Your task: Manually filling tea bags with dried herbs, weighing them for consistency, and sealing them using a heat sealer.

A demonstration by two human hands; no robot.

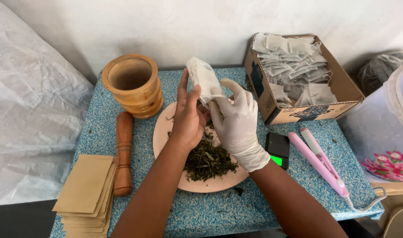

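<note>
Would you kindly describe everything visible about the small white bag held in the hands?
The small white bag looks like thin, slightly translucent filter fabric, crumpled and soft. It is held tilted above the pink plate, pinched between the bare left hand and the gloved right hand. Its contents cannot be seen.

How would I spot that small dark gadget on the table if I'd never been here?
Start at the pink plate of dried green herbs in the middle of the speckled blue table. Just right of it, beside the gloved right hand, lies a small black pocket scale. Unlike the pink flat iron next to it, it is square, dark, with a glowing green display.
</note>
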